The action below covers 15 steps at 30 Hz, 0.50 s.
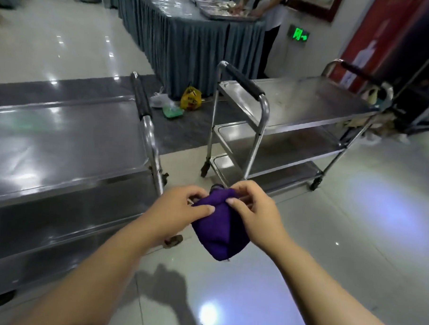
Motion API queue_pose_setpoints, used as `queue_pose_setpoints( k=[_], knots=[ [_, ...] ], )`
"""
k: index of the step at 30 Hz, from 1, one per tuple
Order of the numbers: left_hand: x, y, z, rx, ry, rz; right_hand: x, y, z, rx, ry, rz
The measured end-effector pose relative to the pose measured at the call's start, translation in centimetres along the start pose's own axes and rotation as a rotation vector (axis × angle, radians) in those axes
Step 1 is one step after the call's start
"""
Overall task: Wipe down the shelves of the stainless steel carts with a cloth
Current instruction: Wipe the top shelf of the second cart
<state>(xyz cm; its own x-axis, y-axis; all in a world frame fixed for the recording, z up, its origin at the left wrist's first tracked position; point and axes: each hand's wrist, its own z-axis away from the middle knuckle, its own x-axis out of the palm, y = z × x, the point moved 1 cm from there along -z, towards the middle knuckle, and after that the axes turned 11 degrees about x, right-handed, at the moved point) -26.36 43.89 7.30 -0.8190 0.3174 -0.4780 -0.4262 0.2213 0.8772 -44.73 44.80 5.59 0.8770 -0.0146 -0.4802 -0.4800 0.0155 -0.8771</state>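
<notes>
A folded purple cloth [219,232] hangs in mid-air in front of me, above the floor. My left hand [179,210] pinches its upper left edge and my right hand [253,213] pinches its upper right edge. One stainless steel cart [69,136] with three shelves stands at the left, close to me. A second stainless steel cart [299,104] with three shelves and black-padded handles stands ahead at the right. Both hands are between the two carts, touching neither.
A long table with a grey skirt [189,38] stands behind the carts, with a person [271,22] at its far end. A yellow bag [191,98] and plastic bags [162,101] lie on the floor by it. Glossy tiled floor [366,218] spreads to the right.
</notes>
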Motion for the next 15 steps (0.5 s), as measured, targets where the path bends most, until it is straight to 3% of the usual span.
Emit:
queue_pose_setpoints(
  k=[5,8,12,15],
  knots=[
    [6.2,3.4,-8.0,-0.03,0.169,-0.02,-7.3,3.3,-4.3,-0.027,0.131,0.079],
    [8.3,4.3,-12.1,-0.06,0.304,0.051,-10.5,5.5,-5.9,-0.12,0.052,0.214],
    [9.9,5.2,-17.6,-0.086,0.281,0.282,-12.4,8.2,-8.4,-0.168,-0.093,0.347],
    [11.1,5.6,-22.4,-0.117,0.238,0.395,-13.6,9.5,-11.9,-0.118,-0.063,0.264]
  ],
)
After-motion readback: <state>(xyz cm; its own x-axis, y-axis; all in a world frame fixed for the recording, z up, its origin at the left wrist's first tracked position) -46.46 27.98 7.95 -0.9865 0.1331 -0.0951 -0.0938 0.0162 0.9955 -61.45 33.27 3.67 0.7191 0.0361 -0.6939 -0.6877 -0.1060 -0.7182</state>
